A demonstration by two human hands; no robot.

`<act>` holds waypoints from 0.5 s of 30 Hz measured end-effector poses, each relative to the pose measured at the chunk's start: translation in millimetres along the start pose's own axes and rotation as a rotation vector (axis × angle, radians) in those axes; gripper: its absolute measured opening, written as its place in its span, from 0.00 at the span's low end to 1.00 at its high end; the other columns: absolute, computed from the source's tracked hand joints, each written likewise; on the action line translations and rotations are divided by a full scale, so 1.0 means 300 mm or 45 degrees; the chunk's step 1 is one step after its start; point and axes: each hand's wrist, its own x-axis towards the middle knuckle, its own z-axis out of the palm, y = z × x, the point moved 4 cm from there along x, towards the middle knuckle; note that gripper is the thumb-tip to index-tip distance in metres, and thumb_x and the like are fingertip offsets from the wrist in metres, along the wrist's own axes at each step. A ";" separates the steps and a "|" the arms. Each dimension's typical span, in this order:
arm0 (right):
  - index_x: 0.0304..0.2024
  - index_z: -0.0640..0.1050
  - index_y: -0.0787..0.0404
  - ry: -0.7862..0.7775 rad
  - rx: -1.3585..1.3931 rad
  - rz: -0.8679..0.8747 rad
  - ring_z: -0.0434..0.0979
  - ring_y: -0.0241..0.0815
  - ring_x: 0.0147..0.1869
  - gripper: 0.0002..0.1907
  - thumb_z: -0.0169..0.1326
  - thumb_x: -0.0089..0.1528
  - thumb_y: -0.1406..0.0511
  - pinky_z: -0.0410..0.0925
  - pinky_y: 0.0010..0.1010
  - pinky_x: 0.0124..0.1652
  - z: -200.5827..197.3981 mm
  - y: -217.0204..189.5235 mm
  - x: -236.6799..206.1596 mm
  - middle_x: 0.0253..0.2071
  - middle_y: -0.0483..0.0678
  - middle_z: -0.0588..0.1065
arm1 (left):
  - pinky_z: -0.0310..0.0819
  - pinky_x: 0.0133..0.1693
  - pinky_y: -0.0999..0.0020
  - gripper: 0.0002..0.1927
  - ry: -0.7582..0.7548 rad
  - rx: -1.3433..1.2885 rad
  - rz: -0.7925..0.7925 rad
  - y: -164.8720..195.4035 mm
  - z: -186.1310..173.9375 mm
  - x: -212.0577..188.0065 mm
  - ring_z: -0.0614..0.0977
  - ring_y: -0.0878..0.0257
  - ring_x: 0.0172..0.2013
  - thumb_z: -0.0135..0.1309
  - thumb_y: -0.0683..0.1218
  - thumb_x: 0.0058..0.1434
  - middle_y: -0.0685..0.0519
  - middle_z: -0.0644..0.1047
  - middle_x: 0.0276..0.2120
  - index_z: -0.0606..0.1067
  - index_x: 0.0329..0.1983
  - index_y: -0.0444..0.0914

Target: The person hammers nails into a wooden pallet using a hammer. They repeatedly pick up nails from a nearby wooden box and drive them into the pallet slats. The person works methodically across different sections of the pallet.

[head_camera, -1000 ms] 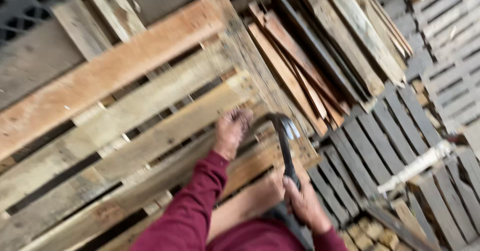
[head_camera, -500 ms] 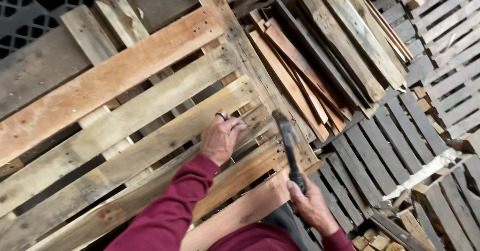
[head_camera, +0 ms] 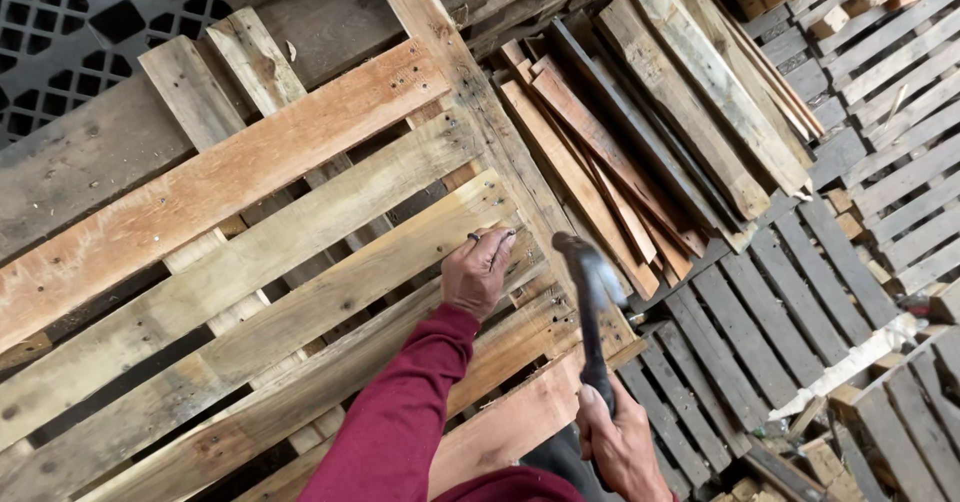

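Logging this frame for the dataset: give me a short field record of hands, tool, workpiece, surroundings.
left hand: left hand rests on a slat of the wooden pallet, fingers pinched at the slat end near the edge board; whether they hold something is too small to tell
right hand: right hand grips the handle of a hammer
hammer: head raised above the pallet edge, blurred
sleeve: dark red, on the left arm
surroundings: loose boards stacked beside the pallet; grey pallets to the right
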 end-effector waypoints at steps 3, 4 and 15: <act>0.38 0.73 0.66 -0.112 0.187 -0.444 0.69 0.35 0.17 0.28 0.56 0.62 0.45 0.64 0.29 0.19 -0.031 -0.068 -0.027 0.17 0.45 0.71 | 0.82 0.38 0.65 0.06 0.033 0.055 0.021 0.013 -0.004 0.001 0.86 0.56 0.36 0.60 0.44 0.65 0.48 0.84 0.39 0.81 0.44 0.39; 0.39 0.73 0.66 -0.156 0.233 -0.549 0.68 0.34 0.18 0.28 0.55 0.63 0.45 0.63 0.28 0.21 -0.039 -0.075 -0.025 0.19 0.45 0.71 | 0.81 0.38 0.65 0.07 0.008 0.064 0.019 0.013 -0.003 0.001 0.86 0.56 0.36 0.60 0.44 0.64 0.49 0.84 0.39 0.81 0.44 0.39; 0.45 0.76 0.64 -0.141 0.303 -0.543 0.71 0.39 0.19 0.17 0.53 0.64 0.56 0.66 0.30 0.20 0.029 -0.469 -0.135 0.21 0.48 0.73 | 0.84 0.35 0.71 0.11 0.018 -0.320 -0.186 -0.063 0.014 0.000 0.85 0.64 0.34 0.59 0.45 0.65 0.49 0.85 0.37 0.81 0.50 0.43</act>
